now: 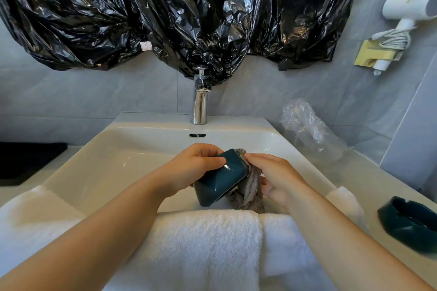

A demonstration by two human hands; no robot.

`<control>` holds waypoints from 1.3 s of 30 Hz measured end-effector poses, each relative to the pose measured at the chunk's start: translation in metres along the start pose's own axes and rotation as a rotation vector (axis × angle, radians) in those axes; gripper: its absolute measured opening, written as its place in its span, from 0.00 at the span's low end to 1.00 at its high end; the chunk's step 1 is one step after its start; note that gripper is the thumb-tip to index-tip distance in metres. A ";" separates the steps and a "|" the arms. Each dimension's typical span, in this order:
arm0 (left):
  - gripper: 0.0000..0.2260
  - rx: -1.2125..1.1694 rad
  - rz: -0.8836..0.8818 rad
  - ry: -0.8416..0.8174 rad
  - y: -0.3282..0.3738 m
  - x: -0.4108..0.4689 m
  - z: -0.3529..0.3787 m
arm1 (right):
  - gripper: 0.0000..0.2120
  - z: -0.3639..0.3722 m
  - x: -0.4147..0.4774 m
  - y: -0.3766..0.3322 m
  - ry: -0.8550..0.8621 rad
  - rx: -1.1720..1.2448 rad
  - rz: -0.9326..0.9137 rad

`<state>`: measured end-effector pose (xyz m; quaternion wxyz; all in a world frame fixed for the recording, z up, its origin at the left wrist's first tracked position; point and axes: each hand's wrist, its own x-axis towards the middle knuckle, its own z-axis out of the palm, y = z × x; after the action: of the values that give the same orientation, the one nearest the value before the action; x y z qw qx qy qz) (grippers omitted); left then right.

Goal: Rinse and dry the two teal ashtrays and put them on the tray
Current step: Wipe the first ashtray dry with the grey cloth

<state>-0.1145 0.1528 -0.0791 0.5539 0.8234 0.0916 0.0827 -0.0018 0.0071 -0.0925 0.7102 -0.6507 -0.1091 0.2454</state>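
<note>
Bathroom, likely hotel — white sink (99,149), chrome tap (199,106), wall-mounted hairdryer (406,4), tiled walls.

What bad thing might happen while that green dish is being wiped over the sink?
The left hand holds the teal ashtray tilted above the sink while the right hand rubs it with a grey cloth. It looks glossy, maybe wet, so it might slip and chip. The second ashtray sits near the counter's front edge; an elbow might knock it.
</note>
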 end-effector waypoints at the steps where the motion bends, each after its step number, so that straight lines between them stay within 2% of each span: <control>1: 0.09 -0.015 -0.012 0.006 0.001 0.000 0.001 | 0.02 0.000 0.000 0.000 -0.010 -0.005 -0.005; 6: 0.10 0.011 -0.078 0.034 0.002 0.002 0.004 | 0.04 0.004 -0.002 0.004 -0.078 -0.100 -0.121; 14: 0.07 0.092 0.019 0.071 -0.004 0.005 0.003 | 0.04 0.001 0.000 0.005 0.120 -0.326 -0.459; 17: 0.06 0.112 0.053 0.062 -0.005 0.003 0.003 | 0.04 0.004 -0.005 0.003 0.050 -0.444 -0.630; 19: 0.07 0.185 0.070 0.045 -0.006 0.002 0.004 | 0.03 0.008 -0.005 0.004 0.036 -0.504 -0.677; 23: 0.07 0.266 0.082 0.028 -0.005 0.001 0.005 | 0.05 0.010 0.003 0.006 0.068 -0.506 -0.634; 28: 0.06 0.180 0.109 0.044 -0.002 -0.001 0.004 | 0.06 -0.001 0.007 0.005 0.108 -0.388 -0.499; 34: 0.06 0.116 0.108 0.033 0.000 -0.003 0.001 | 0.05 0.000 0.000 0.003 0.031 -0.421 -0.591; 39: 0.06 0.188 0.113 0.028 0.000 -0.003 0.005 | 0.06 0.005 0.005 0.005 0.067 -0.469 -0.663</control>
<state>-0.1163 0.1474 -0.0806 0.4671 0.8744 0.0600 0.1164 -0.0010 0.0141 -0.0977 0.5863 -0.7324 -0.3427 -0.0498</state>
